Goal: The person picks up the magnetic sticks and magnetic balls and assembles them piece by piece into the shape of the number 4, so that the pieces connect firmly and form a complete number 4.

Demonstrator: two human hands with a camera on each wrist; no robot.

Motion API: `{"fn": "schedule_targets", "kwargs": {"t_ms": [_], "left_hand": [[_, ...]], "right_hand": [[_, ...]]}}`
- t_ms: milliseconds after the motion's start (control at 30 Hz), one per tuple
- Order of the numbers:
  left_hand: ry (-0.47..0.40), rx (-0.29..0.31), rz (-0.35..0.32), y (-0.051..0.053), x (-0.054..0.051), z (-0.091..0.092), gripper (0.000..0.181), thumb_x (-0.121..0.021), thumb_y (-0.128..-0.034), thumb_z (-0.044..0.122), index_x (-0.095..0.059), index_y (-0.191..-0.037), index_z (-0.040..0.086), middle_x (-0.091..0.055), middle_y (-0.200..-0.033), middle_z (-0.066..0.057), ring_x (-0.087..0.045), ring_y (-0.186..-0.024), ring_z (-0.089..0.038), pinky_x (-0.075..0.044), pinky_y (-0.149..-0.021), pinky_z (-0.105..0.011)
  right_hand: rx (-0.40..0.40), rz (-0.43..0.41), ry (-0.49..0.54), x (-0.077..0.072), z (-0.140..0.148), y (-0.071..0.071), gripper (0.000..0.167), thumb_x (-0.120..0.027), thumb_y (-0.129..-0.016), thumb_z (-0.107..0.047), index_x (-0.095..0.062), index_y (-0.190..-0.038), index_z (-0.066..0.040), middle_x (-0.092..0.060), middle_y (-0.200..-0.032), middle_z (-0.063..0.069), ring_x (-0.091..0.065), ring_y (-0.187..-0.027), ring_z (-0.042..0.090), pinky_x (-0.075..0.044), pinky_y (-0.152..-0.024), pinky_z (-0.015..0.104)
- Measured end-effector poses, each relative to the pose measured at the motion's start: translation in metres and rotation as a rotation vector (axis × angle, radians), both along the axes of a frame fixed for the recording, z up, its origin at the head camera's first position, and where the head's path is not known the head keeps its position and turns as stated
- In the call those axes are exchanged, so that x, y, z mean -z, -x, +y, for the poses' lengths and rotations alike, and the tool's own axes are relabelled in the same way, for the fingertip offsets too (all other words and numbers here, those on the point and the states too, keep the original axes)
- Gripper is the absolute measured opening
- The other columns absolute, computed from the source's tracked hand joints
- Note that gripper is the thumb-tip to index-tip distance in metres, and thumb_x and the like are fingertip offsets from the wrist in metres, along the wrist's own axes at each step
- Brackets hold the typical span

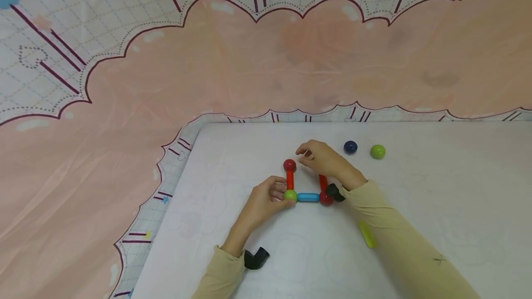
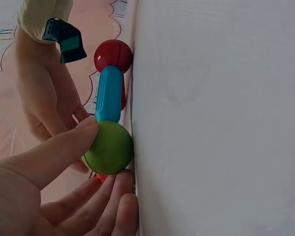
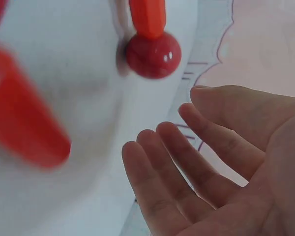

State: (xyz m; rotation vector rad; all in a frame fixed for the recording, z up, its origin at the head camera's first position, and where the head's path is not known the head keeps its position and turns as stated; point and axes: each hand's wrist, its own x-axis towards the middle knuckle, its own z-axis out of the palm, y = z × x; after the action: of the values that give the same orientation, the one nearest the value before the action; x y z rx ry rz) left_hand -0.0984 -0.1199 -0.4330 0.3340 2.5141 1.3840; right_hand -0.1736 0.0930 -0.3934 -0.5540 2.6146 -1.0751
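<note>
On the white table lies a U-shaped build of balls and rods. Its green ball (image 1: 290, 195) is pinched between the thumb and fingers of my left hand (image 1: 266, 197). From that ball a red rod (image 1: 290, 180) runs away to a red ball (image 1: 289, 165), and a blue rod (image 1: 308, 197) runs right to a second red ball (image 1: 326, 198). Another red rod (image 3: 27, 108) points away from that second ball, its far end free in the right wrist view. My right hand (image 1: 324, 158) hovers over this side with loosely bent fingers and holds nothing.
Beyond the right hand sit a dark blue ball (image 1: 350, 147) and a loose green ball (image 1: 377, 152). A yellow-green rod (image 1: 367, 234) lies partly under the right sleeve. The white table's (image 1: 199, 160) left and back edges border a patterned pink cloth (image 1: 137, 160).
</note>
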Motion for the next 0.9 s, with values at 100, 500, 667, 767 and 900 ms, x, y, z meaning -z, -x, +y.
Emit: {"fn": "schedule_targets", "kwargs": {"t_ms": [100, 500, 667, 767, 900], "left_hand": [[0.022, 0.016, 0.012, 0.001, -0.003, -0.001, 0.051, -0.083, -0.0814, 0.018, -0.06, -0.125, 0.008, -0.07, -0.109, -0.006, -0.067, -0.089, -0.014, -0.054, -0.077, -0.024], [0.115, -0.031, 0.185, 0.001, -0.022, 0.005, 0.048, -0.083, -0.0823, 0.02, -0.063, -0.124, 0.007, -0.066, -0.119, -0.007, -0.061, -0.11, -0.025, -0.051, -0.096, -0.042], [0.136, 0.009, 0.193, 0.0, -0.031, 0.016, 0.047, -0.08, -0.0846, 0.02, -0.063, -0.127, 0.008, -0.065, -0.122, -0.006, -0.061, -0.111, -0.025, -0.052, -0.097, -0.041], [0.149, 0.039, 0.177, -0.002, -0.033, 0.023, 0.046, -0.08, -0.0856, 0.022, -0.064, -0.127, 0.009, -0.065, -0.123, -0.004, -0.061, -0.112, -0.023, -0.053, -0.097, -0.039], [0.178, 0.073, 0.172, -0.003, -0.033, 0.033, 0.043, -0.079, -0.0863, 0.023, -0.066, -0.125, 0.01, -0.066, -0.123, -0.002, -0.061, -0.111, -0.02, -0.052, -0.097, -0.035]], "right_hand": [[0.023, 0.008, -0.026, -0.001, 0.008, 0.0, 0.028, -0.061, -0.098, -0.011, -0.064, -0.123, 0.0, -0.063, -0.12, 0.018, -0.061, -0.11, 0.033, -0.055, -0.092, 0.043], [0.042, 0.119, -0.066, -0.007, 0.032, 0.001, 0.029, -0.064, -0.096, -0.007, -0.065, -0.123, 0.001, -0.062, -0.122, 0.019, -0.059, -0.113, 0.035, -0.053, -0.095, 0.048], [0.071, 0.14, -0.085, -0.009, 0.039, 0.0, 0.028, -0.064, -0.095, -0.008, -0.065, -0.123, 0.0, -0.063, -0.122, 0.019, -0.058, -0.113, 0.035, -0.052, -0.096, 0.049], [0.085, 0.156, -0.094, -0.009, 0.044, 0.001, 0.028, -0.064, -0.095, -0.007, -0.065, -0.122, 0.0, -0.063, -0.121, 0.019, -0.058, -0.113, 0.035, -0.052, -0.096, 0.05], [0.101, 0.17, -0.099, -0.009, 0.052, 0.001, 0.027, -0.065, -0.095, -0.006, -0.066, -0.12, 0.001, -0.063, -0.119, 0.019, -0.059, -0.112, 0.037, -0.052, -0.096, 0.051]]}}
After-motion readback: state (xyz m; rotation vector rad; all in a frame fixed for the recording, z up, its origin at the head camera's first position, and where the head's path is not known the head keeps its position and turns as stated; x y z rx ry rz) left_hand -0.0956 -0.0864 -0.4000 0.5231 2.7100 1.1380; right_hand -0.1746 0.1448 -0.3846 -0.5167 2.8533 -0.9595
